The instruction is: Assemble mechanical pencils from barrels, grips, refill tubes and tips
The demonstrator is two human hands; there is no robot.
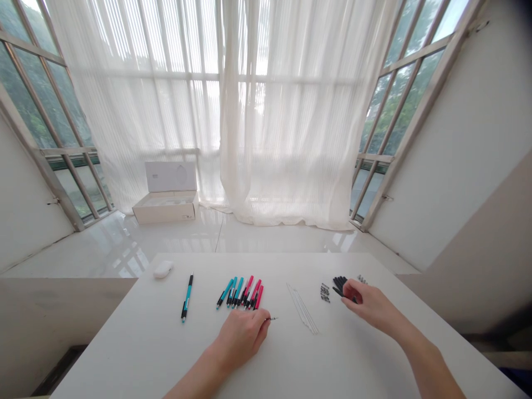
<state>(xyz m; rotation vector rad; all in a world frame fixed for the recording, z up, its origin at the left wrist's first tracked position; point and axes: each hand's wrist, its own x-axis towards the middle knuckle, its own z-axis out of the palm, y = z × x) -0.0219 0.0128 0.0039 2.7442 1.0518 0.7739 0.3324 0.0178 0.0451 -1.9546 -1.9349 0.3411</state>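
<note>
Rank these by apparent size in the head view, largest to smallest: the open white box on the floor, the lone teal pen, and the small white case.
open white box, though farthest away
lone teal pen
small white case

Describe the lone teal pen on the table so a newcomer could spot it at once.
On the white table, find the cluster of teal and pink pens near the person's left hand. Left of it lies one teal pen, set apart from them.
</note>
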